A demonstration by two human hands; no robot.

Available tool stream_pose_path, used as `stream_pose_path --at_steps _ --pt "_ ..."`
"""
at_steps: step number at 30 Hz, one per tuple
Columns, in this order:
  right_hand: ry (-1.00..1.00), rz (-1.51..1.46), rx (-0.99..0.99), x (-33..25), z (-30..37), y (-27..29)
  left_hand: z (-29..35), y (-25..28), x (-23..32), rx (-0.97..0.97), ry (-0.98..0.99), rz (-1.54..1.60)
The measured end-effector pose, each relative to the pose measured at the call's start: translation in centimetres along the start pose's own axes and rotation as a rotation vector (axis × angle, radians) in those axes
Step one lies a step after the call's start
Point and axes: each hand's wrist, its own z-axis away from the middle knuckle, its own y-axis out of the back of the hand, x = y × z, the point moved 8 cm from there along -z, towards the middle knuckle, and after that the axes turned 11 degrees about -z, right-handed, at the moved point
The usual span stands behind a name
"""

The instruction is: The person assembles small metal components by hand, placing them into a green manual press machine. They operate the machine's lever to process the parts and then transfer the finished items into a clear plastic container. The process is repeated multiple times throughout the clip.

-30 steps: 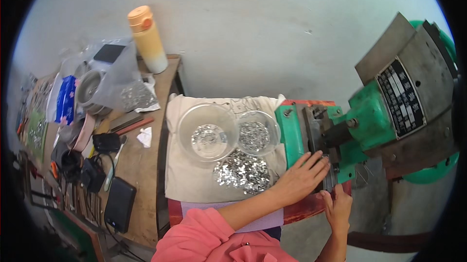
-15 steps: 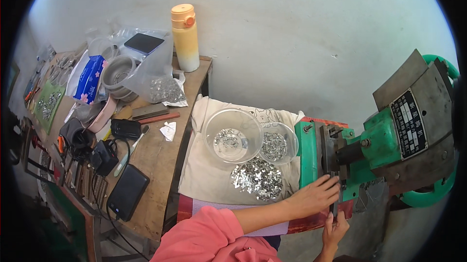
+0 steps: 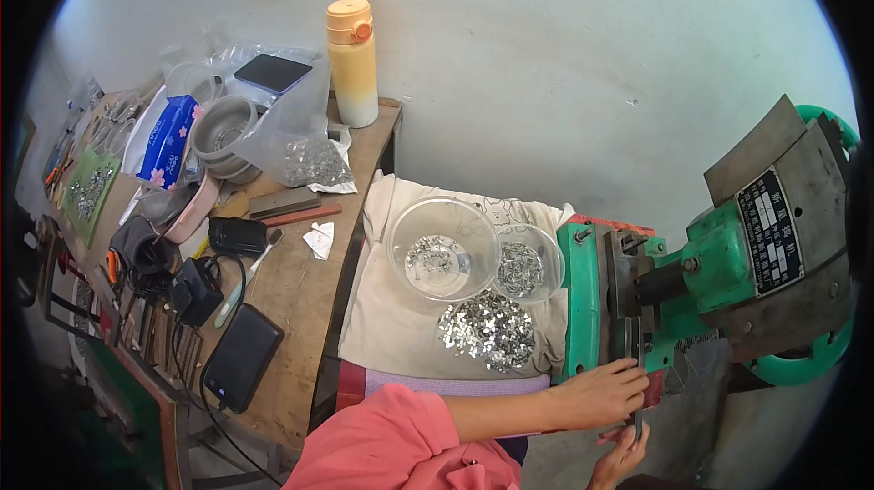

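Observation:
At the right, my left hand (image 3: pixel 603 396) reaches across from its pink sleeve, its fingers bent over a narrow dark metal bar (image 3: pixel 635 344) at the near side of a green press (image 3: pixel 583 308). Just below it, my right hand (image 3: pixel 621 455) has its thumb and fingers closed at the bar's near end. My fingers cover part of the bar. Left of the press, a pile of small shiny metal pieces (image 3: pixel 489 331) lies on a cream cloth (image 3: pixel 382 326). Behind it stand a large clear tub (image 3: pixel 401 262) and a smaller clear tub (image 3: pixel 552 276), both holding small metal pieces.
The press head (image 3: pixel 719 258) with its green wheel (image 3: pixel 810 367) juts in from the right. On the wooden table (image 3: pixel 296 344) at left are a yellow bottle (image 3: pixel 351 67), a plastic bag (image 3: pixel 291 131) with metal pieces, a black power bank (image 3: pixel 241 358), cables and tools.
Both hands have moved a little toward me along the press's near side, my left hand leaving the spot farther up the bar. The whole view has shifted slightly.

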Motion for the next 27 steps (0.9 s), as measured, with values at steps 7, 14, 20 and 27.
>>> stream_pose_path --at_steps 7,14,20,27 --pt "0.074 -0.066 -0.206 -3.4 0.0 -0.5 -0.4 2.1 -3.0 -0.186 0.576 0.594" --pt "-0.061 -0.539 -0.466 -6.8 -5.1 -11.4 3.0 8.3 -9.4 -0.282 0.718 0.718" --pt "-0.23 -0.788 -0.627 -11.3 -9.6 -20.5 5.1 15.6 -14.6 -0.081 0.765 0.509" --pt "-0.154 -0.785 -0.851 -15.5 -11.9 -28.6 7.8 21.3 -18.9 0.024 0.839 0.37"
